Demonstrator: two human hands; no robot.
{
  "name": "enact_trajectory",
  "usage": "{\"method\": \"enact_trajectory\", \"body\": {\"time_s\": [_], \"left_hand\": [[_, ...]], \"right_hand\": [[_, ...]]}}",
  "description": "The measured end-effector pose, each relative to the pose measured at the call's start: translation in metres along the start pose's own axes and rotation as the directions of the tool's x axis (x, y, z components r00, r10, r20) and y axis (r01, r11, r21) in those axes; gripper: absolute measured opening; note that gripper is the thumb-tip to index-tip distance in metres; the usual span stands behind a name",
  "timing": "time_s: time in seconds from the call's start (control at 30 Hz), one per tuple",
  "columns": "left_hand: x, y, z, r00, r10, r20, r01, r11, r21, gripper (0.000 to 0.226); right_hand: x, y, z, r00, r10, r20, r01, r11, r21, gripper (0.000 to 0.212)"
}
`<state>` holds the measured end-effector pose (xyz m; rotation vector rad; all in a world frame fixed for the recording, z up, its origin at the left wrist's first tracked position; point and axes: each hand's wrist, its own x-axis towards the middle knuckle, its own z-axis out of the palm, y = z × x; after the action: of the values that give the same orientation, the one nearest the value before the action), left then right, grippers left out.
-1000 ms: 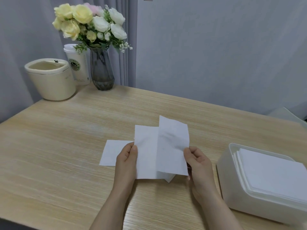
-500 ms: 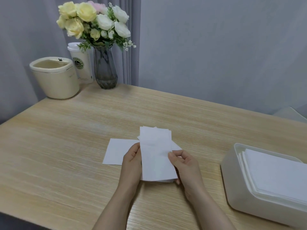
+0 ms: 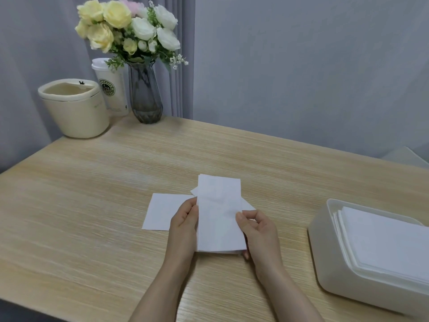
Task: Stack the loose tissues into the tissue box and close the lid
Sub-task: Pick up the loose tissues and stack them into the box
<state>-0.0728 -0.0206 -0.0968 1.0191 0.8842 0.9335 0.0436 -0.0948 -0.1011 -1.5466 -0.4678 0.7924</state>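
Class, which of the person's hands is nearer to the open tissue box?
Right. The right hand pinches the folded tissue on the side facing the tissue box; the left hand holds its far edge.

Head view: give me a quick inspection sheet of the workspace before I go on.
Surface: wooden table, light grain.
Job's things: folded tissue held above the table; flat tissue lying left of it; tissue box at right, open, with a tissue stack inside. Lid: cannot tell.
Clutter: vase of flowers, paper cup, cream pot, all at the far left corner.
Grippers: left hand and right hand both pinch the folded tissue's side edges.
Cables: nothing seen.
Surroundings: grey curtain and wall behind.
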Motion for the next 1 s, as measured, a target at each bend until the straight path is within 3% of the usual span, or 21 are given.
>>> {"method": "enact_trajectory", "body": {"time_s": [0.3, 0.47, 0.6, 0.73, 0.9, 1.0], "left_hand": [[-0.001, -0.001, 0.001, 0.997, 0.073, 0.023, -0.075, 0.994, 0.079, 0.019], [0.002, -0.008, -0.004, 0.991, 0.129, -0.044, -0.115, 0.965, 0.236, 0.021], [0.003, -0.003, -0.012, 0.970, 0.181, -0.163, -0.150, 0.972, 0.182, 0.020], [0.004, -0.003, -0.014, 0.960, 0.153, -0.233, -0.134, 0.986, 0.095, 0.018], [0.004, -0.003, -0.014, 0.957, 0.132, -0.257, -0.115, 0.990, 0.081, 0.020], [0.003, -0.002, -0.013, 0.959, 0.132, -0.251, -0.112, 0.989, 0.093, 0.021]], "right_hand": [[-0.001, 0.002, 0.001, 0.999, -0.020, -0.030, 0.020, 1.000, -0.024, 0.014], [-0.001, -0.004, -0.003, 0.998, -0.058, -0.023, 0.058, 0.998, 0.018, 0.008], [0.015, -0.006, -0.020, 0.940, -0.285, -0.187, 0.207, 0.913, -0.351, 0.010], [0.029, -0.008, -0.030, 0.966, -0.234, -0.107, 0.107, 0.743, -0.661, 0.029], [0.037, -0.017, -0.021, 0.989, -0.144, -0.037, 0.063, 0.634, -0.771, 0.042], [0.044, -0.023, -0.017, 0.996, -0.085, -0.010, 0.045, 0.622, -0.782, 0.038]]}}
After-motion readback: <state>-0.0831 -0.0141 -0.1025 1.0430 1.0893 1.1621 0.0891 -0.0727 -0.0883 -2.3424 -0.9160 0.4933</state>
